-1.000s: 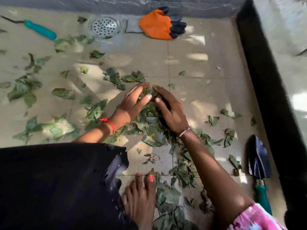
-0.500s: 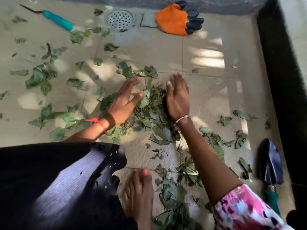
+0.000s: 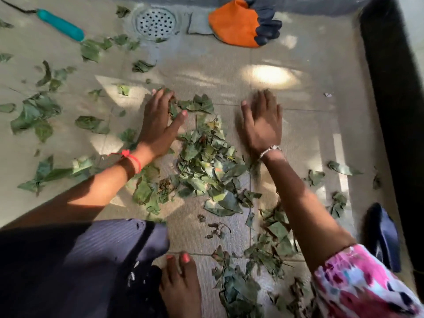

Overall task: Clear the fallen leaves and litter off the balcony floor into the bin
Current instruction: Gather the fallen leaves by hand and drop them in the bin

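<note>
A pile of green fallen leaves (image 3: 206, 166) lies on the tiled balcony floor (image 3: 229, 72) between my two hands. My left hand (image 3: 158, 125) lies flat, fingers straight, on the floor at the pile's left edge, fingertips touching a few leaves. My right hand (image 3: 261, 125) is spread flat on the tile right of the pile, slightly blurred. Neither hand holds anything. More loose leaves (image 3: 34, 115) are scattered to the left, and another cluster of leaves (image 3: 263, 253) lies near my foot. No bin is in view.
An orange and dark work glove (image 3: 238, 24) lies by the back wall beside a round floor drain (image 3: 156, 21). A teal-handled tool (image 3: 60, 25) lies at top left. A dark blue trowel (image 3: 383, 235) lies at right beside a black wall edge (image 3: 394, 111). My bare foot (image 3: 181, 288) stands below.
Both hands have let go of the gathered leaves and spread apart, the left outward to the left, the right outward to the right, now flat on the floor.
</note>
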Demonstrator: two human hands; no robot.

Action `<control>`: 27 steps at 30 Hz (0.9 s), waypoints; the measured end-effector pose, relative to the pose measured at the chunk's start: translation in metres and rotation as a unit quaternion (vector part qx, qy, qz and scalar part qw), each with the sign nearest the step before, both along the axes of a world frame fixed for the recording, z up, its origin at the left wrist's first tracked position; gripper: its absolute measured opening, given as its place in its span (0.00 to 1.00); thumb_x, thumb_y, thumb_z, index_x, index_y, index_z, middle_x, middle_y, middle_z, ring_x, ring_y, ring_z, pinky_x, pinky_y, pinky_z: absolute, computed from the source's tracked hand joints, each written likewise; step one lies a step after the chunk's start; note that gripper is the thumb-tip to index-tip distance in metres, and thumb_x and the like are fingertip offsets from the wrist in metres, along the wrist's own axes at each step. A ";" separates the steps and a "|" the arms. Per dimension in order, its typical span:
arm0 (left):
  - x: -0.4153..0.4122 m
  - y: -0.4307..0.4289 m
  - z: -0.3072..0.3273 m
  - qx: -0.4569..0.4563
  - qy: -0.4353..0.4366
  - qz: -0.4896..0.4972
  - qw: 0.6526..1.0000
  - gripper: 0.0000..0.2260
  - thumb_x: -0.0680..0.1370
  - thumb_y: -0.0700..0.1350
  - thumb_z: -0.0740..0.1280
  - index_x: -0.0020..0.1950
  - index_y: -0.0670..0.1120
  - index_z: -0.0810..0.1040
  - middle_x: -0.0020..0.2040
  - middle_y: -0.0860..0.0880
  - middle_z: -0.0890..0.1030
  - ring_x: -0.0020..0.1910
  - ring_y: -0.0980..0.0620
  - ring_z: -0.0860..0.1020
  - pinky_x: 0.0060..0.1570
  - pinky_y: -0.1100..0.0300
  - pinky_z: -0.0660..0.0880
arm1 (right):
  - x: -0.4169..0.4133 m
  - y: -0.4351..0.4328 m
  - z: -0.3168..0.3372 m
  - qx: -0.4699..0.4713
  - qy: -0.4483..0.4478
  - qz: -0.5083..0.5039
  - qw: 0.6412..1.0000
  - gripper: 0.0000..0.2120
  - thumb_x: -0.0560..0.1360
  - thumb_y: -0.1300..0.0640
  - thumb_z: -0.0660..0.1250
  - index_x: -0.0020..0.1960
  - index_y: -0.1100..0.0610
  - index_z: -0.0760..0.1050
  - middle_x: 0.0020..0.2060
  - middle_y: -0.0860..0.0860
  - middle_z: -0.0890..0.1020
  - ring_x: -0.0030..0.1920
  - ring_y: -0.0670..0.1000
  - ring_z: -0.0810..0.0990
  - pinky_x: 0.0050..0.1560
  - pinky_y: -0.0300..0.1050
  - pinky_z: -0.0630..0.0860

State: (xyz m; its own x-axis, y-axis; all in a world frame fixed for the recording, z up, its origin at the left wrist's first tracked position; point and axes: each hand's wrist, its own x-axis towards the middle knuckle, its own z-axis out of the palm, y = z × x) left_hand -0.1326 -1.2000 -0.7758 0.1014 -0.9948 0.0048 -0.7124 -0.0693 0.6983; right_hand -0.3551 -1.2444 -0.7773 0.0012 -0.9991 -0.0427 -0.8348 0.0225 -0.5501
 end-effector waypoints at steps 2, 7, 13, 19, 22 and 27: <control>0.000 -0.005 -0.005 0.012 0.029 -0.012 0.999 0.30 0.76 0.60 0.54 0.72 0.43 0.61 0.74 0.44 0.61 0.70 0.56 0.57 0.72 0.63 0.50 | 0.011 0.001 0.000 0.009 0.016 0.079 0.997 0.29 0.80 0.41 0.46 0.76 0.55 0.50 0.76 0.51 0.53 0.76 0.48 0.49 0.74 0.44 0.41; -0.012 -0.015 0.005 0.055 0.171 -0.068 0.981 0.25 0.74 0.58 0.57 0.68 0.50 0.67 0.65 0.53 0.74 0.65 0.57 0.71 0.69 0.58 0.65 | 0.045 -0.008 0.014 0.035 -0.081 0.202 0.975 0.27 0.78 0.43 0.47 0.74 0.54 0.58 0.73 0.52 0.62 0.74 0.49 0.58 0.72 0.41 0.48; -0.006 0.010 0.017 0.019 0.323 -0.019 0.946 0.14 0.75 0.55 0.59 0.58 0.51 0.73 0.51 0.50 0.77 0.53 0.49 0.77 0.55 0.50 0.74 | 0.028 0.023 0.027 0.104 -0.268 0.183 0.940 0.20 0.77 0.43 0.57 0.54 0.54 0.81 0.50 0.52 0.84 0.50 0.50 0.82 0.53 0.46 0.77; -0.048 0.112 -0.007 0.157 0.138 0.027 0.977 0.22 0.79 0.64 0.47 0.62 0.52 0.67 0.73 0.59 0.61 0.60 0.43 0.77 0.58 0.70 0.71 | -0.005 0.102 0.020 -0.023 -0.321 0.005 0.947 0.22 0.74 0.43 0.59 0.63 0.52 0.72 0.62 0.53 0.76 0.62 0.47 0.75 0.61 0.41 0.72; -0.093 0.262 -0.025 0.319 0.037 0.025 0.947 0.15 0.83 0.51 0.45 0.55 0.46 0.68 0.63 0.57 0.67 0.46 0.38 0.82 0.44 0.43 0.79 | 0.008 0.136 0.006 0.016 -0.156 -0.001 0.988 0.34 0.72 0.35 0.55 0.73 0.50 0.59 0.74 0.50 0.60 0.72 0.50 0.61 0.67 0.48 0.64; -0.110 0.272 -0.011 0.268 -0.250 -0.015 0.930 0.21 0.83 0.49 0.51 0.44 0.44 0.82 0.41 0.41 0.84 0.34 0.41 0.82 0.40 0.53 0.64 | 0.043 0.122 0.005 -0.026 -0.091 -0.041 0.995 0.36 0.72 0.34 0.51 0.74 0.53 0.57 0.75 0.54 0.57 0.74 0.53 0.56 0.74 0.54 0.54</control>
State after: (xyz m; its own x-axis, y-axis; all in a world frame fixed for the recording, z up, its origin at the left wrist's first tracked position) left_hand -0.2427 -0.9285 -0.7868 0.1921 -0.8707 -0.4527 -0.9463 -0.2866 0.1498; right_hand -0.3122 -1.1222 -0.7719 -0.0764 -0.9971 0.0026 -0.7179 0.0532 -0.6941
